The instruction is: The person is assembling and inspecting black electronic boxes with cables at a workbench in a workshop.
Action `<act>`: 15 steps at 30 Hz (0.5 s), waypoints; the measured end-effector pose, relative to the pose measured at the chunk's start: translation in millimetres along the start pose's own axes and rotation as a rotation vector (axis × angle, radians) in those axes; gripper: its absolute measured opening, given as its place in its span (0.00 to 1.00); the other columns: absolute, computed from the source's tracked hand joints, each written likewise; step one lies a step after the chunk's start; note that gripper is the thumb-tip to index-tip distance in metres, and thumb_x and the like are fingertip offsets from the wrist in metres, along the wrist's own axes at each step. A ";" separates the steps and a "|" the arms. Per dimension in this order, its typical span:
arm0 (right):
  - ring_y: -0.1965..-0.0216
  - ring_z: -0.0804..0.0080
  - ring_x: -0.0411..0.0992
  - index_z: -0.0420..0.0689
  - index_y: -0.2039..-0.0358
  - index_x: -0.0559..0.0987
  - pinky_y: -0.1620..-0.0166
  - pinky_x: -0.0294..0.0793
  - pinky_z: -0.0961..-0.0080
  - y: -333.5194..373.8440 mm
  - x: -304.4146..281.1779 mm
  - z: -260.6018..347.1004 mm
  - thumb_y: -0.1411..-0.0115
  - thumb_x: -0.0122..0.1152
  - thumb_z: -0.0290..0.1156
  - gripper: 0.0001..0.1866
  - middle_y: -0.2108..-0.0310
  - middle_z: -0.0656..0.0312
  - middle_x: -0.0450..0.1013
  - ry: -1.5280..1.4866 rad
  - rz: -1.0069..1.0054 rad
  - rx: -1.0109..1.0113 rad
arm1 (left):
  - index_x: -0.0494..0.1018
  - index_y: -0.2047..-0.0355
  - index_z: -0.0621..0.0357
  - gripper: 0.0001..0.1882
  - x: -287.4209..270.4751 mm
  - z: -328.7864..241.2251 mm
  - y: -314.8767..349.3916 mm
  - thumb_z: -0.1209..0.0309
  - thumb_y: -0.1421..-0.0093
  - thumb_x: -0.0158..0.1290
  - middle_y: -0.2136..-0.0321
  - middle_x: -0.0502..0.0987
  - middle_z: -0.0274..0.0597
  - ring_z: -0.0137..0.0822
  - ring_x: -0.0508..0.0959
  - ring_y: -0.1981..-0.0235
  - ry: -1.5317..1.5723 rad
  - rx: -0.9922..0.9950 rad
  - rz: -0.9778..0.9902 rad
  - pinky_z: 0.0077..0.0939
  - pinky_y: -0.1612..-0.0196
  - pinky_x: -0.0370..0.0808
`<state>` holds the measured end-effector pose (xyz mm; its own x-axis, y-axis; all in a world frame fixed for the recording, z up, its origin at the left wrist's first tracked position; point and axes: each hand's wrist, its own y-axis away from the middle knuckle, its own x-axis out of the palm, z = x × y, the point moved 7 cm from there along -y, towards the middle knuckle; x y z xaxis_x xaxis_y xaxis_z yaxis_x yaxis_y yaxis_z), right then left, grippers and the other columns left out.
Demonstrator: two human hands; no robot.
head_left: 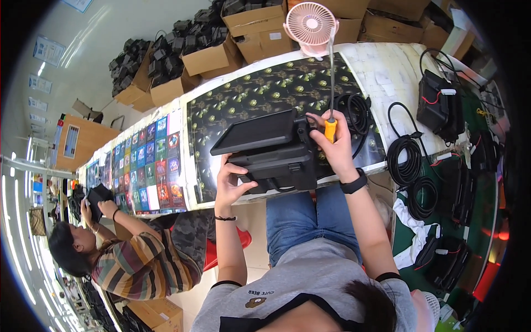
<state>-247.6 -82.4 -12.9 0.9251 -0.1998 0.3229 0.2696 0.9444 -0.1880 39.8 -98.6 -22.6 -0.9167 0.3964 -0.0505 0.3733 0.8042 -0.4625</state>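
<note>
A black plastic case (276, 165) with latches on its front is held at the table's near edge. Its flat, screen-like panel (255, 131) stands tilted up along the top. My left hand (231, 185) grips the case's left end, thumb on the front and fingers curled over the side. At the other end, my right hand (338, 148) closes round a screwdriver (330, 130) with a yellow handle and a long shaft pointing away from me. The fingers of that hand also touch the case's right hinge corner.
A coiled black cable (354, 113) lies right of the case on a dark patterned mat (221, 105). More cases (441, 105) and cable coils (405, 160) crowd the right side. Beyond the table stand a pink fan (311, 25) and filled cardboard boxes (213, 55). A co-worker (138, 260) sits at left.
</note>
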 end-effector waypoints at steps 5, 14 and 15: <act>0.51 0.66 0.76 0.42 0.50 0.65 0.48 0.75 0.69 1.7 -3.9 2.5 0.50 0.67 0.11 0.29 0.57 0.60 0.71 -0.057 -0.049 -0.219 | 0.71 0.61 0.52 0.27 -9.2 16.0 -20.3 0.64 0.59 0.73 0.40 0.63 0.55 0.51 0.62 0.37 -0.006 -0.050 0.059 0.41 0.36 0.56; 0.57 0.71 0.76 0.43 0.50 0.65 0.52 0.77 0.73 3.7 -6.0 -3.5 0.50 0.67 0.11 0.29 0.56 0.66 0.66 -0.096 -0.003 -0.164 | 0.69 0.59 0.51 0.30 -8.0 26.6 -26.9 0.61 0.58 0.74 0.38 0.62 0.56 0.50 0.63 0.37 0.149 -0.187 0.142 0.41 0.37 0.62; 0.59 0.76 0.74 0.44 0.51 0.66 0.52 0.77 0.75 4.2 -6.4 -3.3 0.50 0.68 0.12 0.29 0.57 0.67 0.65 -0.089 -0.024 -0.160 | 0.70 0.60 0.51 0.29 -7.5 23.5 -22.5 0.60 0.58 0.74 0.38 0.63 0.57 0.51 0.63 0.37 0.093 -0.227 0.109 0.43 0.37 0.62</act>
<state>-251.4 -78.0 -18.8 0.8926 -0.1914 0.4082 0.3369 0.8848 -0.3218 34.9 -130.1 -32.6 -0.8562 0.5167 -0.0023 0.5010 0.8291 -0.2480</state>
